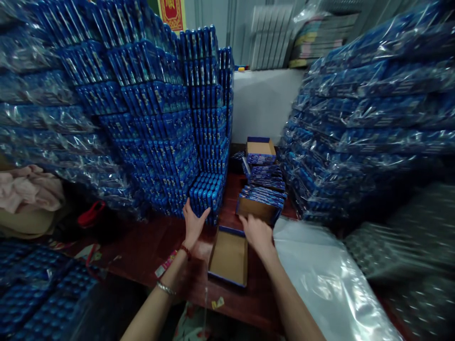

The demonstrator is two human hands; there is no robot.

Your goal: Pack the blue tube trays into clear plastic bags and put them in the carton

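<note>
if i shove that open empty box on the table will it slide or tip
The open box would probably slide: it sits flat and low on the smooth wooden table. It looks like thin cardboard and empty, so likely light, and its walls may flex. The right hand rests at its far corner.

Low in the frame's centre, my left hand (194, 222) presses open against a low stack of blue boxes (207, 193). My right hand (256, 232) touches the far rim of an open cardboard tray (229, 256) on the red-brown table (142, 246), bottom centre.
</note>
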